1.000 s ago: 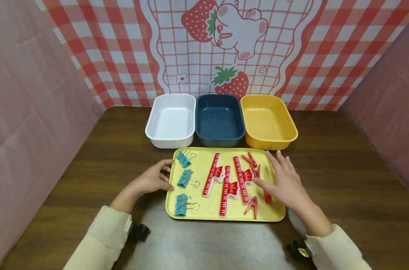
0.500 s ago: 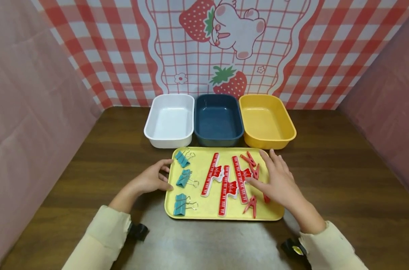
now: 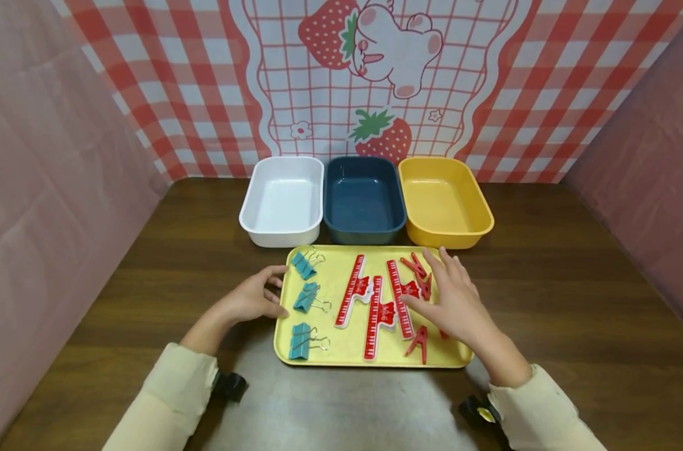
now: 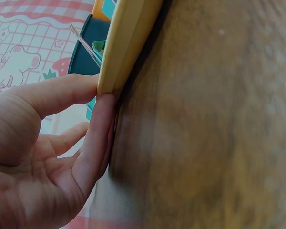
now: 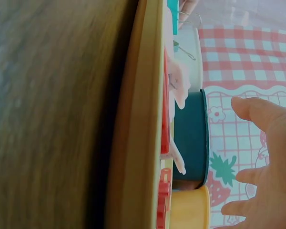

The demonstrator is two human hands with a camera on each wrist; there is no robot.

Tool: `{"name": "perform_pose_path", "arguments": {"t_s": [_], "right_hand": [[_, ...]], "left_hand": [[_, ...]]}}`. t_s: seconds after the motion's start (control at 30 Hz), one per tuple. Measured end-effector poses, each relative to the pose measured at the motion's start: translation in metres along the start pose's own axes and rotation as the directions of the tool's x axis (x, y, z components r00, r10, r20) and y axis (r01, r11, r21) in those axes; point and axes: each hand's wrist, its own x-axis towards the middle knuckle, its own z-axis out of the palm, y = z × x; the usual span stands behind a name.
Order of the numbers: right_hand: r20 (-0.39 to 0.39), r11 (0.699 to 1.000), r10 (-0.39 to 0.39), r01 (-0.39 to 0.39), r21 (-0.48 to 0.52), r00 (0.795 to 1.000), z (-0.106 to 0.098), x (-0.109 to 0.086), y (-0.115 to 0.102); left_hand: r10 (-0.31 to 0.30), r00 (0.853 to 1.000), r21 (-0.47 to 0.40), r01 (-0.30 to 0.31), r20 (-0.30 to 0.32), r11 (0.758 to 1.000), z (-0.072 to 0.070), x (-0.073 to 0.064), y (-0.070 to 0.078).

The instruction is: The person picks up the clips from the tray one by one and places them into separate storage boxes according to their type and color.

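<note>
My left hand [image 3: 257, 297] holds the left edge of a yellow tray [image 3: 341, 357], with fingertips at its rim [image 4: 128, 47]. Beside it on the tray lie three teal binder clips [image 3: 301, 341] with wire handles. Three red ruler-shaped clips [image 3: 371, 326] with white undersides lie in the middle. Several red clothespins [image 3: 418, 344] are on the right side, one partly hidden under my right hand [image 3: 457, 307]. That hand hovers over the tray's right part, fingers spread and holding nothing. The right wrist view shows it apart from the tray.
Behind the tray stand a white bin [image 3: 282, 235], a dark blue bin [image 3: 365, 237] and a yellow bin [image 3: 448, 238], side by side. A checked strawberry cloth [image 3: 206, 94] hangs behind them. Pink cloth [image 3: 54, 156] walls flank the wooden table [image 3: 166, 250].
My right hand has moved left over the tray, from its right edge toward the red ruler-shaped clips. The left hand has stayed at the tray's left edge.
</note>
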Motion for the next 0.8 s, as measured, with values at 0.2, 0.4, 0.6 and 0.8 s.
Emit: {"name": "perform_pose_path", "arguments": {"t_s": [0.2,0.4,0.6,0.8], "right_hand": [[0.0,1.0,0.001,-0.001,0.002,1.0,0.004,0.004,-0.006],[0.001,1.0,-0.006,0.006,0.024,1.0,0.007,0.005,-0.013],[0.003,1.0,-0.012,0.012,0.026,1.0,0.012,0.007,-0.021],[0.018,0.999,0.002,-0.002,0.035,1.0,0.015,0.007,-0.027]], "left_hand": [[0.001,1.0,0.0,-0.001,0.004,1.0,0.0,0.001,0.0],[0.002,1.0,0.001,-0.002,0.007,1.0,-0.001,0.001,-0.001],[0.007,1.0,0.002,-0.007,0.005,1.0,-0.002,0.001,-0.001],[0.001,1.0,-0.003,-0.001,0.011,1.0,-0.002,0.002,-0.001]]}}
